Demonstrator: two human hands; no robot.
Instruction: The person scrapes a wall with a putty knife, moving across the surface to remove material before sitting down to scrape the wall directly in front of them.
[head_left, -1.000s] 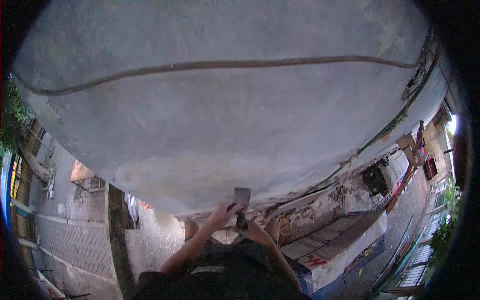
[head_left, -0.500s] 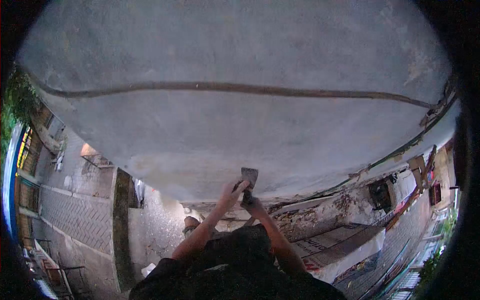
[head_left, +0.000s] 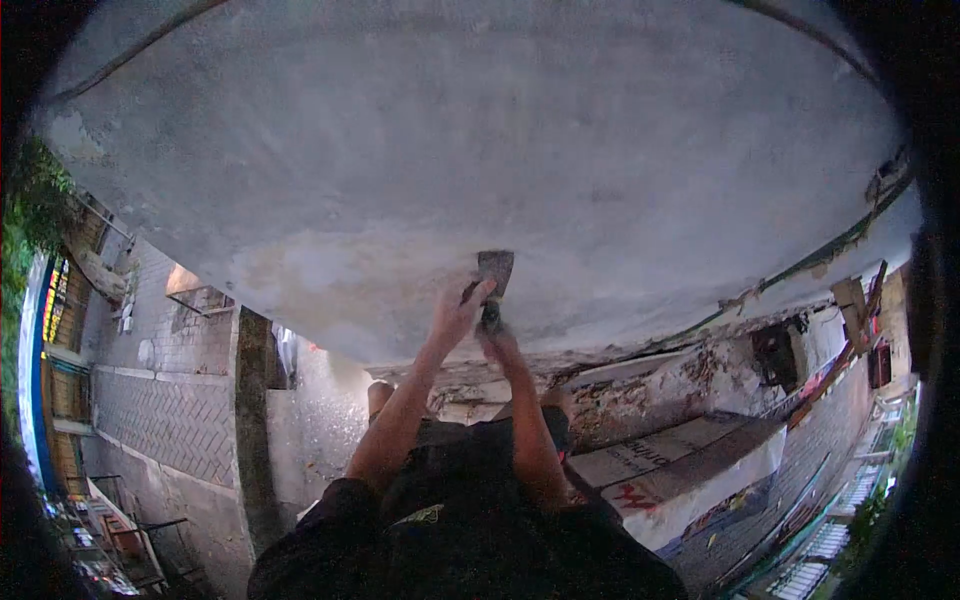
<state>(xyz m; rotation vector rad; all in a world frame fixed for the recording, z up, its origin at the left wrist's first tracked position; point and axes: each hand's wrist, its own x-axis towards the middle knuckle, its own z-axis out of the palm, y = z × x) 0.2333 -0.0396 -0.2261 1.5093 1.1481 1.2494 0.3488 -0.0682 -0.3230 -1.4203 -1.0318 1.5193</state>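
A scraper (head_left: 495,267) with a wide flat blade rests against the grey wall surface (head_left: 480,150) in front of me. My left hand (head_left: 460,308) is closed at the left of the scraper, thumb and fingers pressed near the base of the blade. Lower down, my right hand (head_left: 500,346) is wrapped round the dark handle; motion smears its fingers a little. A pale, yellowish worn patch (head_left: 310,265) marks the wall left of the blade.
A broken ledge (head_left: 470,385) runs along the wall's lower edge. To the lower right lies a large printed carton (head_left: 680,455). Brick paving (head_left: 165,420) and a dark post-like strip (head_left: 255,430) are on the left. A cable (head_left: 780,268) follows the right edge.
Both hands and the scraper have moved up the wall, farther from my body. My view has shifted too: the dark line across the wall now shows only at the upper corners.
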